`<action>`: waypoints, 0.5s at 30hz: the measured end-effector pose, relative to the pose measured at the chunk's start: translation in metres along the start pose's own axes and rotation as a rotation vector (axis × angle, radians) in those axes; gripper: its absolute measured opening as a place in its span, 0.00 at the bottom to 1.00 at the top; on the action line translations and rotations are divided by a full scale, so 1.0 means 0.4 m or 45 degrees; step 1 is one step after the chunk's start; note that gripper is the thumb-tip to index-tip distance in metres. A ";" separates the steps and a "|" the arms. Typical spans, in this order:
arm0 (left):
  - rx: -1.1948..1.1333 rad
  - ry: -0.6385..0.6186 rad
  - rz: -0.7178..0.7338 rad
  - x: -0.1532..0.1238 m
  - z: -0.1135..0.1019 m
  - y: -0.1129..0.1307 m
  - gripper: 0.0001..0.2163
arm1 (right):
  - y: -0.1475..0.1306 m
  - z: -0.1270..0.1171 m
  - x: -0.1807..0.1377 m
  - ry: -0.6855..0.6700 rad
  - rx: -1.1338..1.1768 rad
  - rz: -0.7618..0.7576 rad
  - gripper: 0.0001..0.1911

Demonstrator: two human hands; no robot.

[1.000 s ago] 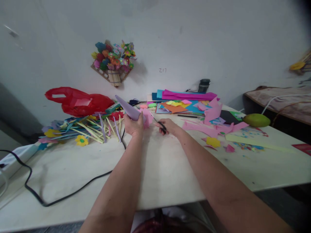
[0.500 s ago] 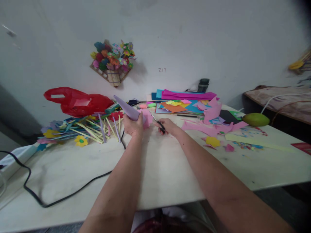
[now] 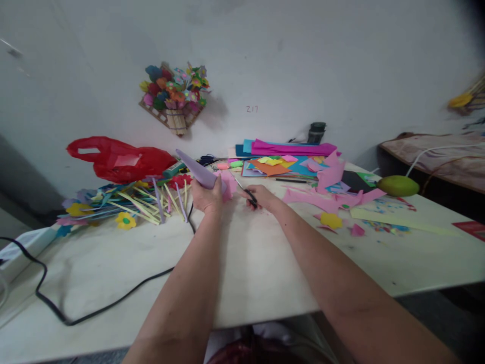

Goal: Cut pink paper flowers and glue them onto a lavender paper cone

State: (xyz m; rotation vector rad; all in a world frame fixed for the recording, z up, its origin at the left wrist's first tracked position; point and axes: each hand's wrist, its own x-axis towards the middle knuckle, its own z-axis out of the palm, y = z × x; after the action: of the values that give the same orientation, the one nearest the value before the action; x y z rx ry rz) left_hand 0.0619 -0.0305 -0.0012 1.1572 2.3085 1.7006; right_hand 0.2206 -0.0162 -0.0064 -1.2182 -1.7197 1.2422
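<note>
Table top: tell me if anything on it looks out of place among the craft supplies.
A green mango sits at the table's far right edge, the only food among paper scraps.

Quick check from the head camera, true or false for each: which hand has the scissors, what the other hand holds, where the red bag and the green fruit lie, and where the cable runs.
1. The right hand holds the scissors. True.
2. The left hand is empty. False: it grips a purple sheet with pink paper beside it.
3. The red plastic bag lies at the table's left rear. True.
4. The green fruit sits by the paper flower stems. False: it lies far right.
5. The black cable crosses the table on the left. True.
</note>
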 end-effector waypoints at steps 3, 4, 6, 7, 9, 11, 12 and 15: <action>0.003 -0.005 0.011 0.001 0.003 -0.003 0.28 | -0.004 0.001 -0.003 0.007 0.004 0.009 0.12; 0.004 -0.008 0.013 0.001 0.003 -0.003 0.28 | -0.006 0.002 -0.003 0.014 0.002 0.009 0.12; 0.009 0.012 0.006 0.000 0.005 -0.002 0.28 | -0.009 0.004 -0.004 0.023 -0.003 0.008 0.12; 0.013 0.032 -0.001 0.000 0.006 -0.001 0.28 | -0.009 0.005 -0.005 0.024 -0.003 0.010 0.12; 0.012 0.068 -0.003 0.000 0.009 -0.001 0.27 | -0.009 0.006 -0.005 0.024 -0.002 0.008 0.12; -0.006 0.093 0.002 0.000 0.012 -0.001 0.26 | -0.009 0.006 -0.005 0.027 -0.011 0.002 0.12; -0.018 0.099 0.006 0.000 0.013 -0.001 0.25 | -0.009 0.006 -0.005 0.030 -0.015 0.000 0.12; -0.051 0.106 0.003 0.001 0.014 -0.004 0.25 | -0.011 0.005 -0.007 0.032 -0.014 0.004 0.12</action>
State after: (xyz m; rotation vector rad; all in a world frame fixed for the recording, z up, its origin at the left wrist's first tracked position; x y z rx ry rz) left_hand 0.0633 -0.0257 -0.0045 1.1031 2.3086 1.8204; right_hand 0.2186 -0.0199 -0.0028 -1.2381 -1.7094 1.2154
